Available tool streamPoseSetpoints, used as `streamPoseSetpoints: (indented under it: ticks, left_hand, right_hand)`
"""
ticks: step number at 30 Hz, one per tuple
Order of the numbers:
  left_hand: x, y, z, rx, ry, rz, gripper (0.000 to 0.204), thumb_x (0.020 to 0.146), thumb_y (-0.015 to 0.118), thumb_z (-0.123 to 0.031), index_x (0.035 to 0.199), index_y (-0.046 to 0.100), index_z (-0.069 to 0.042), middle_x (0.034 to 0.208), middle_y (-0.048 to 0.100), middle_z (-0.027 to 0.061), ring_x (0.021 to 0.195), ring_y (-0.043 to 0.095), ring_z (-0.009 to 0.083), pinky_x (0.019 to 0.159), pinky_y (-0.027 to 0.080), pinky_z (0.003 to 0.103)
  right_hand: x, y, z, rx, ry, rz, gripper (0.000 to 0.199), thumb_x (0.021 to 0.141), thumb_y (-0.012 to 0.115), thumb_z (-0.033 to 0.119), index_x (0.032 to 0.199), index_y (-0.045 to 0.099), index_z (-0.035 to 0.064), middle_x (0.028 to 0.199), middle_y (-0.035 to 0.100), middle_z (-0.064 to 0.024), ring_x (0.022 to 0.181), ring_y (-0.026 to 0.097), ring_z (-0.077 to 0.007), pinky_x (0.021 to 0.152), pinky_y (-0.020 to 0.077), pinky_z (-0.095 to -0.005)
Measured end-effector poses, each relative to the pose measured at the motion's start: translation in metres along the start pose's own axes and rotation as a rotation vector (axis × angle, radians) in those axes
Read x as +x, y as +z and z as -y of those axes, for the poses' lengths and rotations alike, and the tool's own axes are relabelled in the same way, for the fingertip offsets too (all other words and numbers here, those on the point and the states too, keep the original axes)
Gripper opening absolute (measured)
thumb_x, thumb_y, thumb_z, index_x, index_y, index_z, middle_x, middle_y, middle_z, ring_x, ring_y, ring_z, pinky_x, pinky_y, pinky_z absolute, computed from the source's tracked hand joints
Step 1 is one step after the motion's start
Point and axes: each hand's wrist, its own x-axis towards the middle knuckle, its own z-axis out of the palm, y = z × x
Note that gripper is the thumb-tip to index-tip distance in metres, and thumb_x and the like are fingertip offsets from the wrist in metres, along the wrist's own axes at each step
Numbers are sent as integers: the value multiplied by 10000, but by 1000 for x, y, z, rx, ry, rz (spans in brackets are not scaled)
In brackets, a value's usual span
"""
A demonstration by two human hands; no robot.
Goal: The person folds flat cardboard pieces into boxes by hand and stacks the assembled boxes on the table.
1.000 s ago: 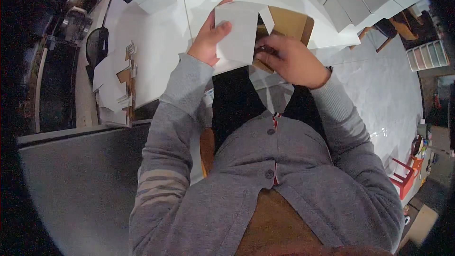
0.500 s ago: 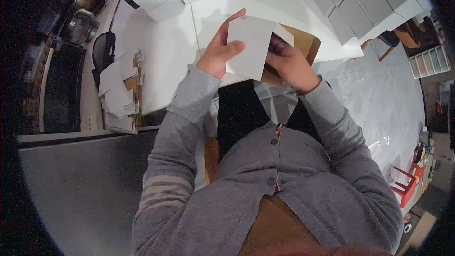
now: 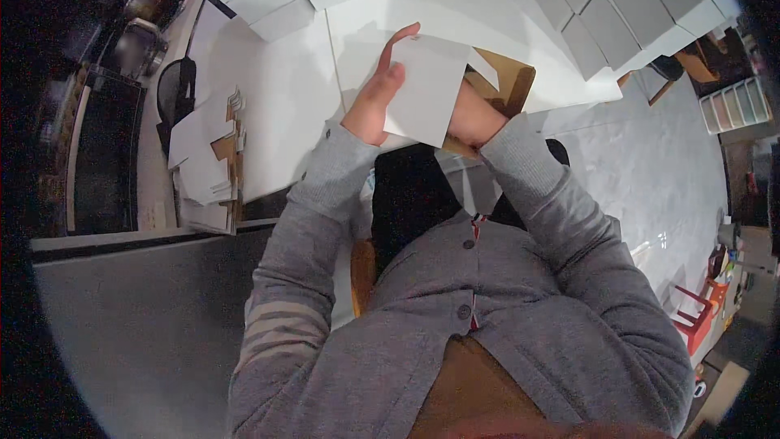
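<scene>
L hand (image 3: pixel 375 106) part-open, gripping side of wht box (image 3: pixel 424 85), R hand (image 3: pixel 474 118) in box's open R end, fingers hidden, can't tell its grip, box nr front edge of worktop (image 3: pixel 280 106)

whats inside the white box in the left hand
The right hand is partly inside the open end of the white box, its fingers hidden. Anything they touch, or that lies deeper inside, is covered and cannot be seen.
</scene>
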Motion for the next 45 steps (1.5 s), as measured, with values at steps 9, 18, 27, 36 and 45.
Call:
streamPoseSetpoints:
  ticks: [9,18,27,36,45]
  left_hand:
    - [1,-3,5,110,25,-14,805,1054,550,-528,1701,311,-113,1688,333,204,1501,342,399,1250,244,475]
    - [-5,2,5,89,48,-54,783,1034,575,-416,1696,304,-97,1719,298,216,1551,285,384,1276,212,483]
    - [-11,9,-10,170,43,-96,663,960,630,-97,1582,403,-71,1601,410,167,1456,378,315,1243,243,425]
    - [-18,37,9,199,226,-229,721,968,684,-276,1591,392,-60,1588,424,169,1441,407,323,1222,288,433]
    - [-7,27,15,126,184,-137,821,1022,647,-529,1620,356,-47,1629,370,180,1480,365,335,1236,287,456]
  right_hand:
    - [-1,0,4,267,149,-9,561,1022,648,242,1514,569,-15,1446,660,-225,1258,655,-265,1057,551,-373]
    - [2,0,0,140,35,55,618,1024,667,248,1568,516,-5,1496,627,-213,1301,619,-245,1096,521,-373]
    - [7,-2,-66,347,-138,102,546,1055,659,268,1538,556,36,1450,650,-198,1234,678,-276,1031,568,-352]
    - [-11,-27,0,744,473,112,609,1026,693,172,1586,488,50,1429,663,-179,1351,617,-285,1099,544,-370]
    - [-6,-32,-90,346,39,196,591,1022,716,164,1569,505,95,1498,617,-139,1308,643,-251,1061,566,-354]
